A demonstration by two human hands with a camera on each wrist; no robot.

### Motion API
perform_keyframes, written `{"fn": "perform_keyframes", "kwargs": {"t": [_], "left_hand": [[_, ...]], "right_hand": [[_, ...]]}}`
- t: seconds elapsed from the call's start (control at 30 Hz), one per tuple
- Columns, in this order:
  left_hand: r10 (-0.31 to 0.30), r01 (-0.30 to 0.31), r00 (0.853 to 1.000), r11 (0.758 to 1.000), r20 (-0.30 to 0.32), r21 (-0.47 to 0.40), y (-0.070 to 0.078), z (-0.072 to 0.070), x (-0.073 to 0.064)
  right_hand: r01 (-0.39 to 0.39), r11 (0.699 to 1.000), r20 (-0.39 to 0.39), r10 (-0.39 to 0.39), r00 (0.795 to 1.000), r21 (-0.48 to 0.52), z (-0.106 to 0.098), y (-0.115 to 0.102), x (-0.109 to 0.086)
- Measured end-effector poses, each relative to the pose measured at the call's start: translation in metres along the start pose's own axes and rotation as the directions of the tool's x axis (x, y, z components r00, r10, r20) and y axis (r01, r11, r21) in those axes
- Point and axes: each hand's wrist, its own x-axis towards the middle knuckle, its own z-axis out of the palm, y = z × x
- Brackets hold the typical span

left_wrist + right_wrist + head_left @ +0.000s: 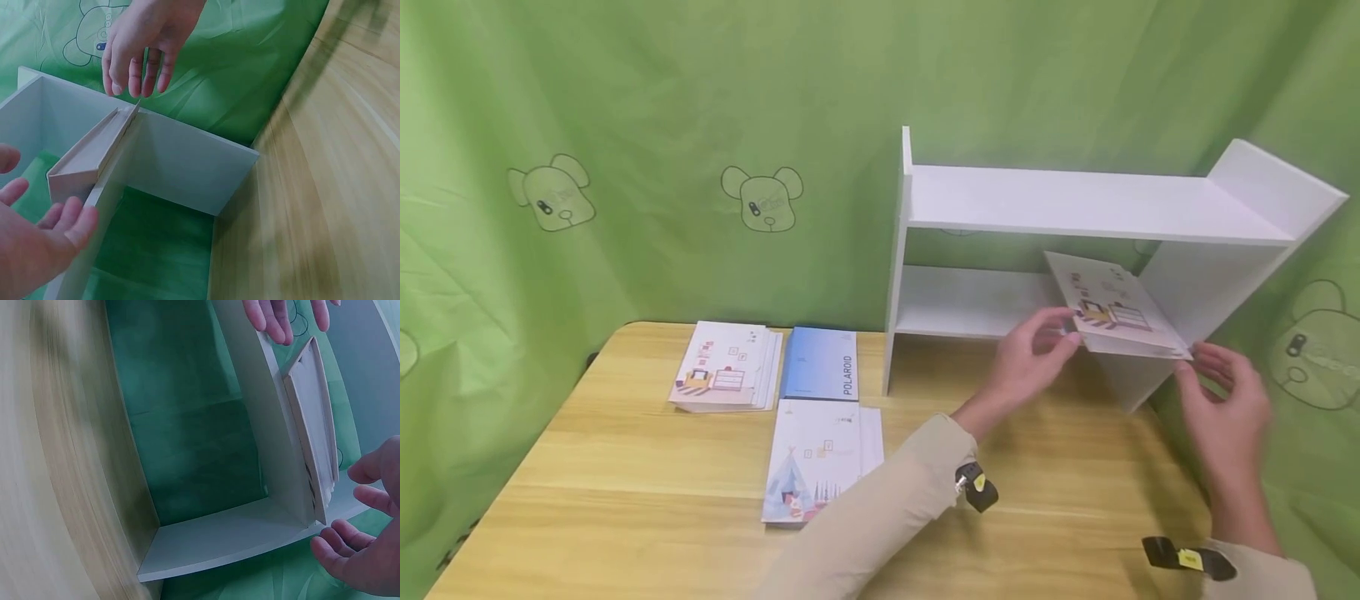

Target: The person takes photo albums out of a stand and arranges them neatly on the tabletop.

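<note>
A white book (1105, 287) with a yellow vehicle printed on its cover lies on the lower board of the white shelf (1060, 200), by the right side panel. My left hand (1033, 354) is at the book's near left corner, thumb and fingers parted. In the left wrist view the left hand's fingers (78, 228) are spread close to the book's end. My right hand (1228, 408) is at the near right corner with loosely bent fingers. The right wrist view shows the right hand (369, 531) beside the book (312, 425), a gap between thumb and fingers.
On the wooden table (625, 500), left of the shelf, lie a pile of white books (722, 367), a blue book marked POLAROID (820, 362) and white books with a tent picture (812, 458). A green curtain (662, 125) hangs behind and to the right.
</note>
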Motion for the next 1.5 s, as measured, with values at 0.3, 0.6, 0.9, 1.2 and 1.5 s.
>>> {"fn": "perform_keyframes", "kwargs": {"t": [0.3, 0.6, 0.9, 1.2, 1.5], "left_hand": [[-0.003, 0.003, 1.0, 1.0, 0.024, 0.012, 0.003, 0.007, 0.002], [-0.018, 0.018, 1.0, 1.0, 0.014, 0.022, 0.002, 0.013, 0.004], [-0.006, 0.006, 1.0, 1.0, 0.004, 0.026, -0.001, 0.018, 0.005], [0.023, -0.022, 0.999, 0.999, -0.043, 0.033, -0.004, 0.02, 0.004], [0.042, -0.042, 0.998, 0.999, -0.056, 0.001, -0.01, 0.022, -0.002]], "right_hand": [[-0.02, 0.994, 0.057, 0.027, 0.998, -0.108, -0.002, 0.005, 0.008], [-0.021, 0.983, 0.138, 0.047, 0.989, -0.18, 0.0, -0.001, 0.01], [-0.035, 0.993, 0.197, 0.056, 0.979, -0.112, 0.004, -0.001, 0.011], [-0.037, 0.992, 0.163, 0.057, 0.985, -0.122, 0.01, -0.001, 0.011], [0.003, 0.99, 0.165, 0.02, 0.986, -0.138, 0.009, -0.004, 0.005]]}}
